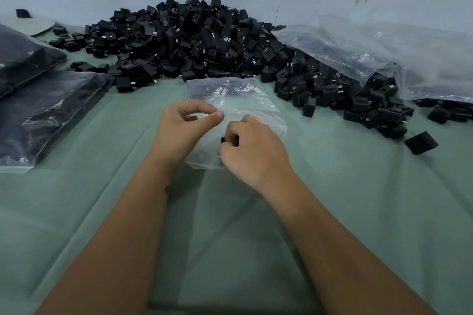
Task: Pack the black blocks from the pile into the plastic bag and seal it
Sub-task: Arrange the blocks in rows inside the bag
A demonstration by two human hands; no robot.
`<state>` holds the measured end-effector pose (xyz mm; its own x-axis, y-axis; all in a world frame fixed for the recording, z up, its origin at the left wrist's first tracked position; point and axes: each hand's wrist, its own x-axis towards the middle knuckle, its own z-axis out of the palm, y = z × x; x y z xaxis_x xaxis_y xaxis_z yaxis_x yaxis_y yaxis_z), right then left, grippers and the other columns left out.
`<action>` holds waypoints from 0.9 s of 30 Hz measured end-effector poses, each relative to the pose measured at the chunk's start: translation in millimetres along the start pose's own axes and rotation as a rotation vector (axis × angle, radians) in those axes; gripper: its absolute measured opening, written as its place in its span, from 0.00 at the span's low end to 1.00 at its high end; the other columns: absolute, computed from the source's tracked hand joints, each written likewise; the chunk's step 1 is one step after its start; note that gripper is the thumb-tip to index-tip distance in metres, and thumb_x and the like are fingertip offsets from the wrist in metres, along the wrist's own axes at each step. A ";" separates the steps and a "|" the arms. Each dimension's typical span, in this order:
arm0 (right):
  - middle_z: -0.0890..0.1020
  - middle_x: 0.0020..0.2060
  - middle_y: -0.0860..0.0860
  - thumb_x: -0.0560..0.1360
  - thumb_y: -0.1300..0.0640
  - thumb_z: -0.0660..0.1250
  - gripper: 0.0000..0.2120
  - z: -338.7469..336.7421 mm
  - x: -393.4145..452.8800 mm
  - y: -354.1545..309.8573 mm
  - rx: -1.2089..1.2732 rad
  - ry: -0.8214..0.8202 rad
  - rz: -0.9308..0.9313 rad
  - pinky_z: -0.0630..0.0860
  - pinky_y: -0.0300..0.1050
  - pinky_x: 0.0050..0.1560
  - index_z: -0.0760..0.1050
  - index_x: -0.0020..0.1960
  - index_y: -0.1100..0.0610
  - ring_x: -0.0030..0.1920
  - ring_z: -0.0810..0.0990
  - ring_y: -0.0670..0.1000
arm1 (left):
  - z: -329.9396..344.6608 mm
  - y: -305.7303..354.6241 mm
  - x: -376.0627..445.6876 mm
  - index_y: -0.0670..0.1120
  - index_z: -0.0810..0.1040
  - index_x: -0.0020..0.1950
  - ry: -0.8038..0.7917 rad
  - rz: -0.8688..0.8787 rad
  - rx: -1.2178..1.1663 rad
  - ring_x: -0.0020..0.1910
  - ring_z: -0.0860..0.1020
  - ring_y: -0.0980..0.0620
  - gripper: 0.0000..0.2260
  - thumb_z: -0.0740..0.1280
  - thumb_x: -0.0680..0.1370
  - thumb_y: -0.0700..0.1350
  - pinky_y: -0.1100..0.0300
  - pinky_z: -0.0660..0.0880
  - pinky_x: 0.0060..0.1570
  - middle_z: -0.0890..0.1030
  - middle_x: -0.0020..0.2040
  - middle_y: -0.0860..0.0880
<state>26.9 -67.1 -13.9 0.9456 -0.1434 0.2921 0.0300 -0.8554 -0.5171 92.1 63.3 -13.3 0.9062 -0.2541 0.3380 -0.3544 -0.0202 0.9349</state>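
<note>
Clear plastic bag [235,107] flat on the green-clothed table [102,212], just in front of the pile of black blocks [194,38]. Left hand [184,125] pinches the bag's film between thumb and forefinger. Right hand [253,151] is curled around a black block [229,139] at the bag's near edge. Filled bags [46,110] left, loose plastic sheeting [384,56] right; open cloth toward the near side.

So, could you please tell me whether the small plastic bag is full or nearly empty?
Nearly empty: the plastic bag lies flat, with one black block visible.
</note>
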 end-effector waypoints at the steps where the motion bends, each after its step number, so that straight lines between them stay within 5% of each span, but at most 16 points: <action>1: 0.72 0.40 0.44 0.72 0.54 0.61 0.08 0.4 0.6 0.2 0.013 0.003 -0.011 0.69 0.42 0.35 0.70 0.34 0.49 0.40 0.73 0.45 | 0.0 -0.1 0.3 0.52 0.84 0.35 -0.009 0.002 -0.030 0.43 0.79 0.51 0.04 0.74 0.69 0.45 0.46 0.75 0.54 0.83 0.38 0.53; 5: 0.76 0.43 0.48 0.73 0.57 0.61 0.07 1.5 2.2 0.1 0.024 0.010 -0.045 0.75 0.45 0.40 0.76 0.40 0.58 0.40 0.76 0.50 | 0.6 -1.1 0.3 0.44 0.82 0.36 -0.096 0.034 -0.123 0.40 0.77 0.50 0.02 0.72 0.70 0.40 0.58 0.74 0.46 0.81 0.37 0.47; 8: 0.77 0.42 0.48 0.74 0.56 0.61 0.08 2.6 2.0 0.3 0.028 -0.008 -0.072 0.74 0.43 0.38 0.77 0.44 0.57 0.40 0.76 0.50 | 1.5 -0.9 -0.7 0.37 0.81 0.40 -0.183 0.069 -0.144 0.38 0.80 0.52 0.04 0.70 0.71 0.38 0.62 0.76 0.44 0.82 0.36 0.47; 11: 0.77 0.41 0.47 0.76 0.54 0.59 0.09 4.9 2.1 3.2 0.012 -0.052 -0.084 0.71 0.42 0.39 0.77 0.49 0.54 0.41 0.75 0.49 | 1.0 1.6 -2.2 0.39 0.83 0.40 -0.218 0.065 -0.153 0.39 0.81 0.53 0.05 0.69 0.73 0.39 0.64 0.76 0.45 0.84 0.36 0.49; 15: 0.81 0.40 0.48 0.74 0.51 0.59 0.11 6.8 2.9 5.0 -0.058 -0.062 -0.056 0.71 0.44 0.43 0.79 0.48 0.51 0.42 0.76 0.50 | -3.7 0.1 0.3 0.50 0.84 0.36 0.006 0.015 -0.056 0.45 0.81 0.55 0.14 0.63 0.77 0.51 0.59 0.74 0.54 0.85 0.38 0.49; 20: 0.74 0.32 0.46 0.76 0.50 0.57 0.11 9.0 1.8 6.3 -0.111 -0.090 -0.026 0.64 0.43 0.40 0.74 0.39 0.52 0.38 0.69 0.49 | -6.2 -4.1 7.6 0.47 0.81 0.36 0.464 -0.129 -0.082 0.35 0.78 0.61 0.19 0.56 0.82 0.47 0.71 0.71 0.43 0.82 0.32 0.53; 23: 0.68 0.30 0.46 0.77 0.49 0.55 0.16 11.6 2.2 10.0 -0.201 -0.164 -0.028 0.63 0.45 0.40 0.65 0.32 0.53 0.40 0.70 0.52 | -7.0 -9.6 8.9 0.50 0.80 0.36 0.535 -0.207 -0.011 0.29 0.73 0.66 0.15 0.60 0.79 0.45 0.75 0.67 0.31 0.80 0.34 0.55; 27: 0.68 0.30 0.47 0.78 0.51 0.54 0.18 13.9 3.0 13.3 -0.228 -0.203 -0.025 0.61 0.45 0.41 0.65 0.31 0.54 0.41 0.70 0.53 | -11.3 -19.7 9.4 0.52 0.81 0.43 0.508 -0.285 0.201 0.25 0.69 0.61 0.08 0.62 0.75 0.45 0.61 0.66 0.29 0.78 0.33 0.56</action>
<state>34.7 -72.0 -31.0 0.9916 -0.0383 0.1232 0.0019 -0.9505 -0.3109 110.2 72.2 -27.3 0.9509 0.2791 0.1336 -0.0742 -0.2137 0.9741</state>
